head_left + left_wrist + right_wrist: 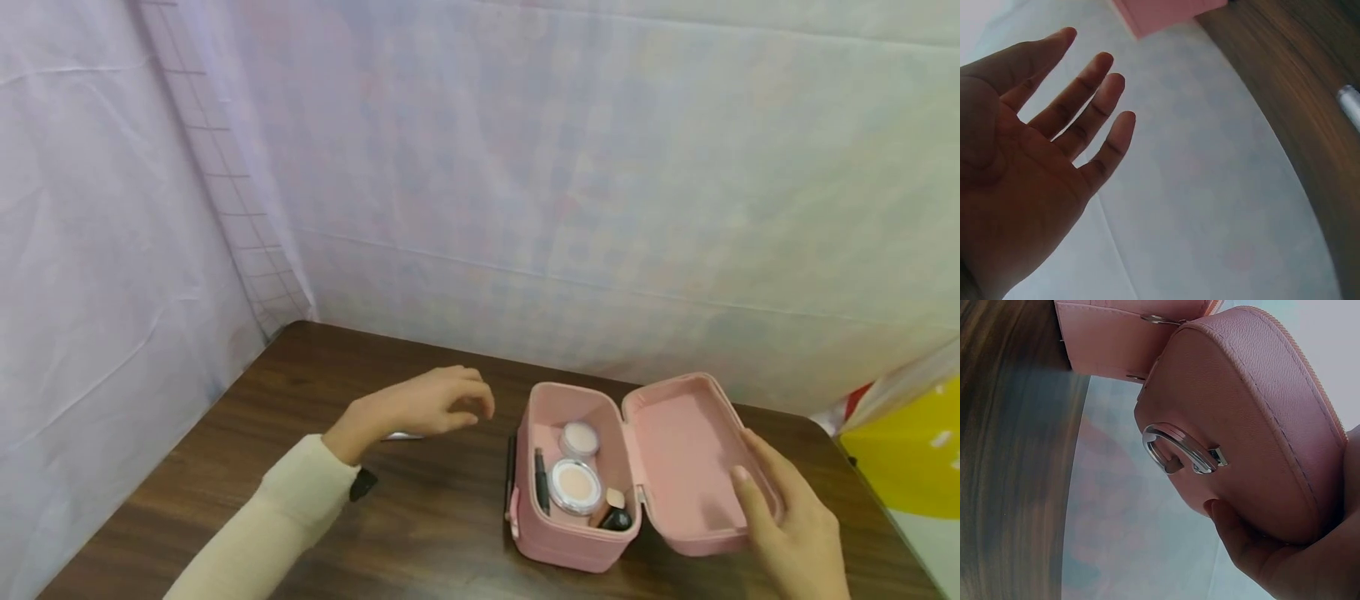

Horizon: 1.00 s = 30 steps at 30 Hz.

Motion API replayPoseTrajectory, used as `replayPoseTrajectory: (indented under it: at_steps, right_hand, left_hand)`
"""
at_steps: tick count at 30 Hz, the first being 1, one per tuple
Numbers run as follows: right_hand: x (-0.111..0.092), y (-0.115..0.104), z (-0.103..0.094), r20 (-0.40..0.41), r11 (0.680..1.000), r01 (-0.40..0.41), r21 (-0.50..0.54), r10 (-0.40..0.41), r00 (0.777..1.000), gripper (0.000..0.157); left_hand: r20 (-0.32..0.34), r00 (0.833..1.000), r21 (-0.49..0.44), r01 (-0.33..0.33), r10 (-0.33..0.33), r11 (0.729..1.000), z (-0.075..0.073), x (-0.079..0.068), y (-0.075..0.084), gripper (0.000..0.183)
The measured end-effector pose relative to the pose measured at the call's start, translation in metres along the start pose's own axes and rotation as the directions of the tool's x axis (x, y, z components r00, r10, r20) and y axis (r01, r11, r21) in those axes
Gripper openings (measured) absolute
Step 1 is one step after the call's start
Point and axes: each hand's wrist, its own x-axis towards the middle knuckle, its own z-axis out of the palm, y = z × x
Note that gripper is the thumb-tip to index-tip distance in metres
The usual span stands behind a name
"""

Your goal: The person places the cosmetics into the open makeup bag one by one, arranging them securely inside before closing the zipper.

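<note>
A pink makeup case [573,546] stands on the table with its lid [693,467] swung out to the right. My right hand [798,517] grips the lid by its outer edge, thumb on the inside. In the right wrist view the lid's outer face [1229,406] carries a handle with silver metal ends [1175,447]. Inside the case lie a round compact [575,487], a smaller round container [580,439], a slim dark pen-like stick [542,482] and a small black-capped bottle [617,517]. My left hand [423,400] hangs over the table left of the case, fingers loosely bent around nothing.
A silvery object [402,435] lies on the brown wooden table [435,517], partly hidden behind my left wrist. Pale cloth [525,208] hangs along the table's back and left sides. Something yellow [911,458] sits beyond the right edge.
</note>
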Motion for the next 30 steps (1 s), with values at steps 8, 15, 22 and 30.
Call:
replayPoseTrajectory:
  at_steps: [8, 15, 22, 30]
  right_hand:
    - [0.003, -0.005, 0.0, 0.01, 1.0, 0.008, 0.001, -0.008, 1.0, 0.05]
    - [0.0, 0.002, 0.003, -0.008, 1.0, -0.008, -0.014, 0.008, 1.0, 0.049]
    - [-0.002, 0.003, 0.002, -0.028, 0.999, -0.04, -0.03, 0.039, 0.999, 0.048]
    - [0.0, 0.002, 0.002, -0.008, 0.999, -0.035, -0.041, 0.035, 0.999, 0.05]
  left_hand:
    - [-0.154, 0.978, -0.03, 0.135, -0.138, 0.99, 0.015, -0.062, -0.031, 0.017]
    - [-0.242, 0.942, -0.077, 0.219, -0.231, 0.973, 0.028, -0.096, -0.043, 0.02]
    - [-0.258, 0.932, -0.09, 0.239, -0.254, 0.967, 0.034, -0.102, -0.05, 0.024]
    - [-0.235, 0.937, -0.128, 0.232, -0.257, 0.964, 0.049, -0.096, -0.057, 0.029]
